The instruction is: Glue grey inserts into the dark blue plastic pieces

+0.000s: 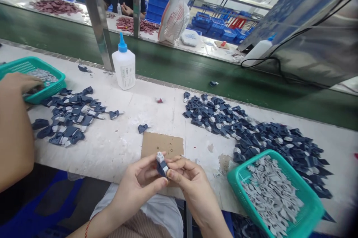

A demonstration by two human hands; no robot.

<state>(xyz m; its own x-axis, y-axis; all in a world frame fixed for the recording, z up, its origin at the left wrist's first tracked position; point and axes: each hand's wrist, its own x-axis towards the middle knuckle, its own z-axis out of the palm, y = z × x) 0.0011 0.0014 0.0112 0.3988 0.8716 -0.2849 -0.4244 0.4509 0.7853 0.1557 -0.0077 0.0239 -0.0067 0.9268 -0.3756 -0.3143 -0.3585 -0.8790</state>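
Note:
Near the table's front edge, my left hand (140, 180) grips a small dark blue piece (161, 168) with light grey parts on it. My right hand (190, 176) pinches the same piece from the other side, thumb and fingertips against its grey part. Both hands are closed on it, over the front of a brown cardboard square (156, 142). Just behind the cardboard lies a single dark blue piece (143, 128). To the right stands a green basket (233, 178) of small grey parts (272, 189), with a heap of dark blue pieces (265, 133) behind it.
Another person's arm (13, 126) reaches into a green basket (60, 87) at the left, beside a pile of blue pieces (72, 113). A white bottle (124, 68) with a blue cap stands by a metal post (96, 18). Beyond runs a green belt (167, 68); a person sits across it.

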